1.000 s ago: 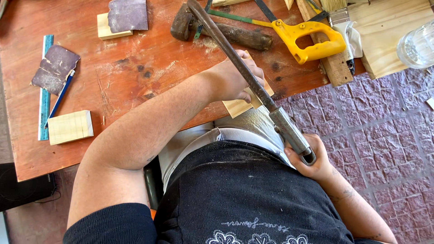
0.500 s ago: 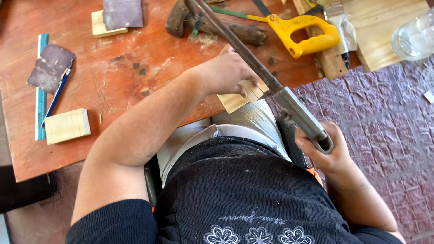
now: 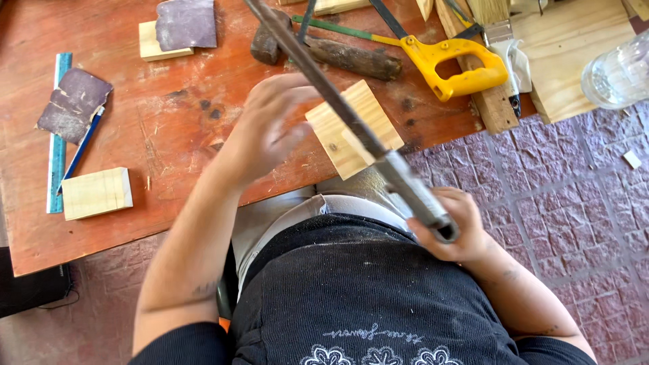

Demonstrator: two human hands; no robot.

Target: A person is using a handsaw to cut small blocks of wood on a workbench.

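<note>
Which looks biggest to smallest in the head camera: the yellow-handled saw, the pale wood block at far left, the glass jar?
1. yellow-handled saw
2. and 3. pale wood block and glass jar: about alike, and the jar is cut off by the frame, so unranked.

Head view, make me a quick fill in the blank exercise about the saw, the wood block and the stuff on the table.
1. The right hand grips the grey saw by its ____.
2. The left hand rests beside the wood block at the ____ of the table.
3. The other saw on the table has a ____ handle.
4. The glass stands on a pale wooden ____.

Missing words: handle; edge; yellow; board
</note>
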